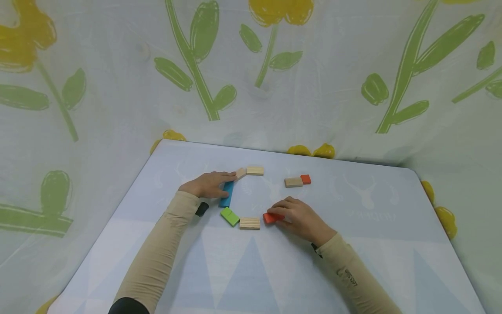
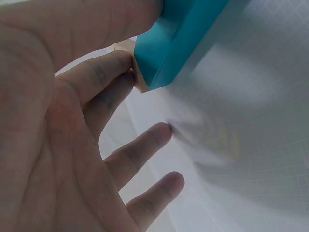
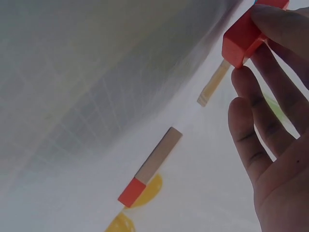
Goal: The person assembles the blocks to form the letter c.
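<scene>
My left hand [image 1: 211, 184] lies at the left of a curved row of blocks. Its thumb rests on the blue block [image 1: 225, 199], and two fingertips touch the end of a pale wooden block [image 1: 240, 174]; the other fingers extend over the table, as the left wrist view shows. With thumb and fingers, my right hand [image 1: 300, 218] pinches a red block [image 3: 239, 43] at the right end of the row's near side. Left of it lie a ridged wooden block [image 1: 249, 223] and a green block [image 1: 230, 216], which touch at a corner. A small gap separates the red and ridged blocks.
Another wooden block [image 1: 255, 171] lies at the far end of the row. Farther right, a wooden block [image 1: 293, 182] touches a small red block [image 1: 306, 179]. The pale table [image 1: 353, 270] has its far edge against a flower-patterned curtain [image 1: 313, 87].
</scene>
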The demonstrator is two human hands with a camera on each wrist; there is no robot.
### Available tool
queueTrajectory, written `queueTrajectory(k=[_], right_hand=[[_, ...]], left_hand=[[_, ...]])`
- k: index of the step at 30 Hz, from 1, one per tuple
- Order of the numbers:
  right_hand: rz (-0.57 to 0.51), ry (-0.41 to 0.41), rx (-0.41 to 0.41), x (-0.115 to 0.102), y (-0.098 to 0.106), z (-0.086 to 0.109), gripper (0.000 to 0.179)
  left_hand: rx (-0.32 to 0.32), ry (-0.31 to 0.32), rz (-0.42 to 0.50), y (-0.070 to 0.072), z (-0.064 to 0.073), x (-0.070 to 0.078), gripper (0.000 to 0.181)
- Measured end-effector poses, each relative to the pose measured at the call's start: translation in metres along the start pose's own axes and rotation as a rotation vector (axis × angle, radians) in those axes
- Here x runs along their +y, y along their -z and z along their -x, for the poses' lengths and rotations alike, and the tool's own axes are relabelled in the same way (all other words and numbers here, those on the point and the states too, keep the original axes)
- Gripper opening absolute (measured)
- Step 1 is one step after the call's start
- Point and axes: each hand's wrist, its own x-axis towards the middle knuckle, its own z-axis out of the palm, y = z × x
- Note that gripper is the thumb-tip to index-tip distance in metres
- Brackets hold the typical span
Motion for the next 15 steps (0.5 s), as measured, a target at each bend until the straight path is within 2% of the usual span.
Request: queueTrajectory(k=[8, 15], right_hand=[[-0.001, 0.005, -0.032, -0.001, -0.0019, -0.0007, 0.039], [-0.013, 0.026, -0.025, -0.0032, -0.0021, -0.0018, 0.039]], left_hand=[[0.0, -0.012, -0.002, 0.0003, -0.0001, -0.0002, 0.066], [-0.001, -0.021, -0.005, 0.0005, -0.0006, -0.0005, 0.066]])
